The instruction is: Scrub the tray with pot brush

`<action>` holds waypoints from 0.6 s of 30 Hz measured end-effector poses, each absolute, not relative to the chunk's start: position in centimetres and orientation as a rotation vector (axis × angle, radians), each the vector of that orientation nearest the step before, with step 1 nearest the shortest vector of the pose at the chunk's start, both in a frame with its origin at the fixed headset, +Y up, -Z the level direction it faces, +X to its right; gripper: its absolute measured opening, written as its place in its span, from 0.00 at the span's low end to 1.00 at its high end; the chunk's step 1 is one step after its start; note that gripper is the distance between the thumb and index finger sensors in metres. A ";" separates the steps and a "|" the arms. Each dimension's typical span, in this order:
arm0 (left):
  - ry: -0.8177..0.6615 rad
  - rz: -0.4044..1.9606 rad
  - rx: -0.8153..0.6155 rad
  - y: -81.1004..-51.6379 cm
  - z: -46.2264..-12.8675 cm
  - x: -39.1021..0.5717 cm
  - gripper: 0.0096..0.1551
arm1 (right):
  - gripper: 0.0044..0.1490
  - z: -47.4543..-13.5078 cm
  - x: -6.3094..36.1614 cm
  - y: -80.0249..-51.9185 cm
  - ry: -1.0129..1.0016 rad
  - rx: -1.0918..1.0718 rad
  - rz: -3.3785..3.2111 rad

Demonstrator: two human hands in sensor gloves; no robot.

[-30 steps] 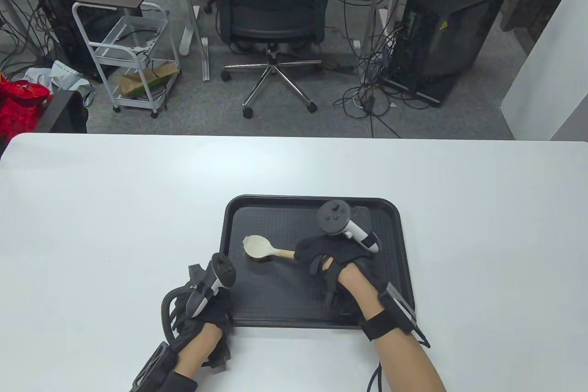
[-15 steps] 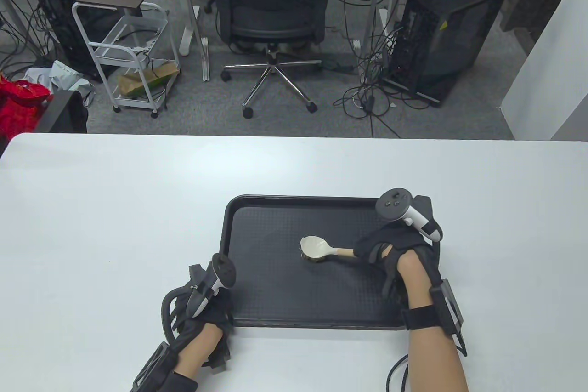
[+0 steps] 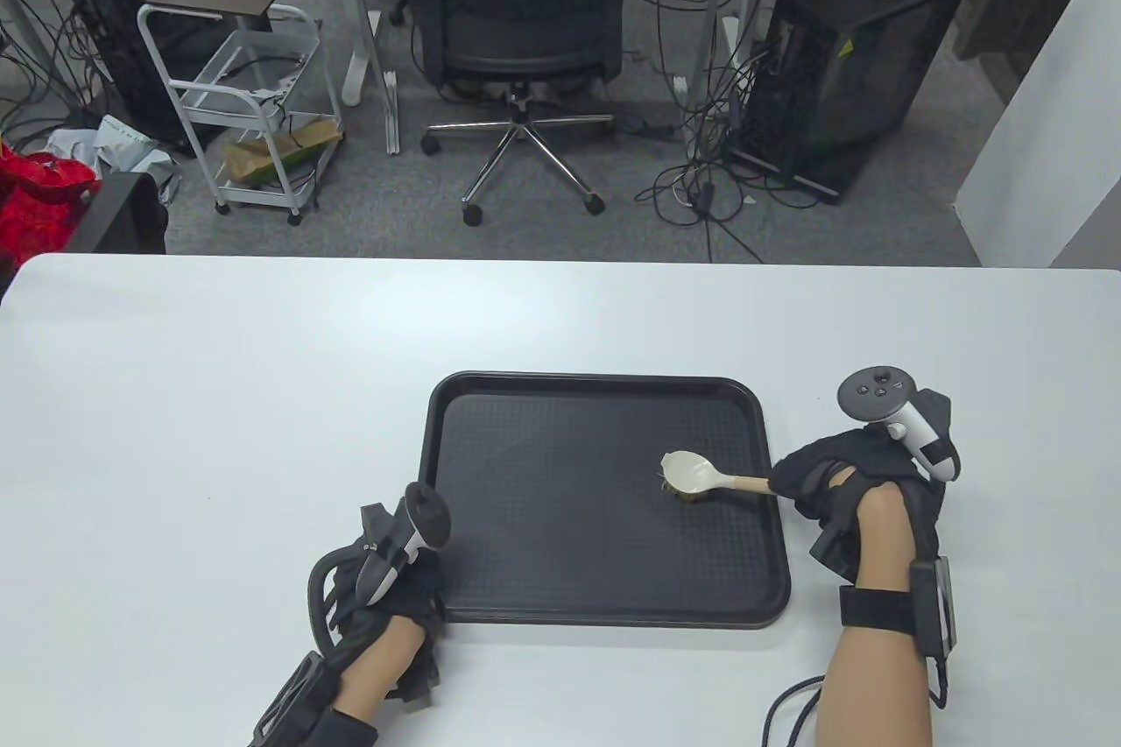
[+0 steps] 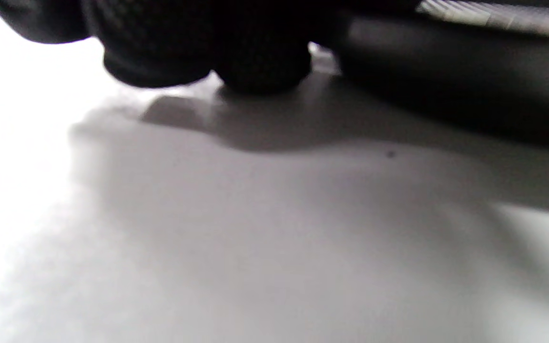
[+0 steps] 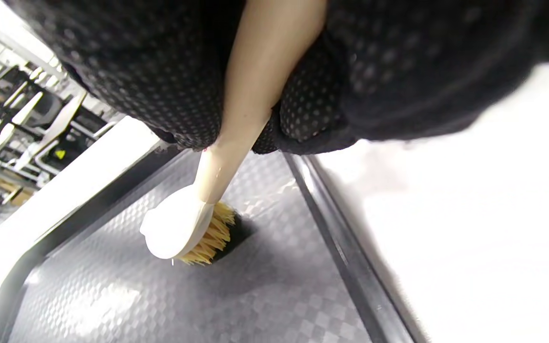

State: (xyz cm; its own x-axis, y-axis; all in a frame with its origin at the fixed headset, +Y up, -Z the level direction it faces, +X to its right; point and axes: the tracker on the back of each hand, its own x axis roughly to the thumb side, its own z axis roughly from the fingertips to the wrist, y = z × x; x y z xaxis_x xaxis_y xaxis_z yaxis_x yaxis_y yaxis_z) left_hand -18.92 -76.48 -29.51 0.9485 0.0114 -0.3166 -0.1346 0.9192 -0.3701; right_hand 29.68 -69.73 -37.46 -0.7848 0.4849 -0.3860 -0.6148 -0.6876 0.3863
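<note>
So the scrubbing looks well underway but I wouldn't call it done. The right hand (image 3: 863,489) has its fingers (image 5: 303,114) curled tight around the brush (image 3: 701,477) handle, and the brush head sticks out past the fingertips toward the middle of the tray (image 3: 604,616), bristles down and touching the textured floor just inside the rim that runs right under those fingers. You can see it best in the right wrist view: yellow bristles splayed a bit against the surface, handle running up into the glove. The hand itself sits just off the tray, over the table (image 3: 175,397). The left hand (image 3: 394,598) is parked at the tray's opposite near corner, fingers pointing at the rim; the left wrist view shows fingertips resting on the table just beside the dark tray edge, but it's too blurry for me to tell whether they're actually gripping it or just lying there. My guess is it's steadying the tray. No suds or dirt visible, so there's no way to read which parts are covered. I'd say the far and near strips past the fingers likely need passes.
</note>
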 end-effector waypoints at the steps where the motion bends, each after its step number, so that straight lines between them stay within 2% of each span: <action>1: 0.315 0.077 -0.400 -76.5 -29.5 -18.9 0.38 | 0.30 -37.3 30.2 -69.7 0.668 -0.350 2.403; 12: 0.316 0.073 -0.403 -76.5 -29.5 -18.9 0.38 | 0.29 -35.6 34.2 -69.2 0.584 -0.482 2.351; 15: 0.317 0.068 -0.402 -76.5 -29.5 -18.9 0.38 | 0.30 -35.7 33.0 -68.4 0.573 -0.422 2.372; 18: 0.316 0.069 -0.402 -76.5 -29.5 -18.9 0.38 | 0.31 -36.2 30.7 -67.1 0.524 -0.254 2.353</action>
State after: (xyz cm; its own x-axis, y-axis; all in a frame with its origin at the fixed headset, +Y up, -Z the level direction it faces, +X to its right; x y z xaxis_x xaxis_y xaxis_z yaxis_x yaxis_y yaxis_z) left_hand -18.90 -76.51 -29.55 0.9489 0.0035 -0.3155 -0.1278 0.9186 -0.3740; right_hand 30.70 -67.14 -36.17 -0.7344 0.5983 -0.3206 -0.6778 -0.6717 0.2992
